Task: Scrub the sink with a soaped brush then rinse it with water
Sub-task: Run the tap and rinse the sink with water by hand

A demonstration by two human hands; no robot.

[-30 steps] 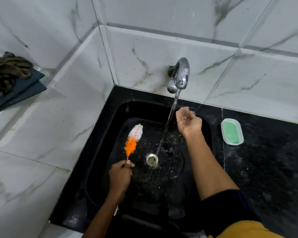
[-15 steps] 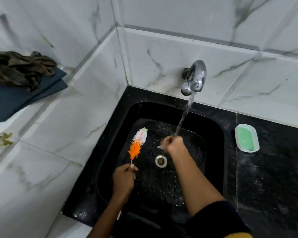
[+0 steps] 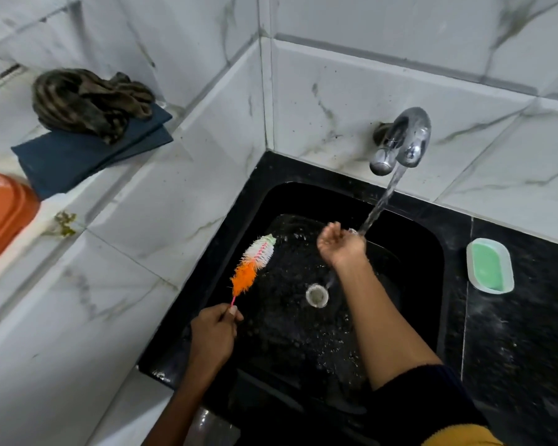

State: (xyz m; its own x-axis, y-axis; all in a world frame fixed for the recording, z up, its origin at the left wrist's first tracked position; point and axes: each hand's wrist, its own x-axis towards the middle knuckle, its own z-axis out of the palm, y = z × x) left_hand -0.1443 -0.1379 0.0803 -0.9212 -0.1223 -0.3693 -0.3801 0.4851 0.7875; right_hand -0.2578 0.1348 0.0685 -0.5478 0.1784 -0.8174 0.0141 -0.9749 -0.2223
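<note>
Your left hand (image 3: 211, 338) is pinching the brush (image 3: 253, 268) handle over the sink (image 3: 432, 284); your right hand (image 3: 342, 246) is cupping, fingers relaxed, under the tap (image 3: 406, 140) stream.

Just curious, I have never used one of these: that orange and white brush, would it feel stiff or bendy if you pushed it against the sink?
Probably bendy. The brush has a very thin stem, pinched by the left hand, so it likely flexes under pressure. Its fluffy bristles look soft and should splay. It seems light for its length.
</note>
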